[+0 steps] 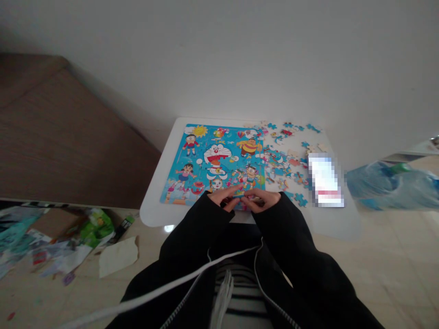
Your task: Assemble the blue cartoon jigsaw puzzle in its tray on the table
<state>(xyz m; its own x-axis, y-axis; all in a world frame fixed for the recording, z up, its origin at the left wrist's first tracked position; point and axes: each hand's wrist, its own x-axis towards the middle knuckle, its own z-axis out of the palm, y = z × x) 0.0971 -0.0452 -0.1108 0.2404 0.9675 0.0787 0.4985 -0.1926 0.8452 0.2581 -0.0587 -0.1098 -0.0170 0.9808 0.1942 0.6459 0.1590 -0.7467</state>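
A blue cartoon jigsaw puzzle [215,160], largely joined, lies on the white table [154,201]. At its lower right edge my left hand [226,196] and my right hand [259,199] meet, thumbs and fingers pinched around a small puzzle piece [239,194] between them. Both hands cover part of the puzzle's lower edge. Loose puzzle pieces [301,198] are scattered and heaped to the right of the puzzle, some lying face down.
A phone [325,180] with a lit, blurred screen lies on the table's right side. Clear plastic bags [394,185] are beyond the right edge. Brown furniture [75,137] stands left, with litter and a green packet [98,226] on the floor. A white cord [164,287] crosses my front.
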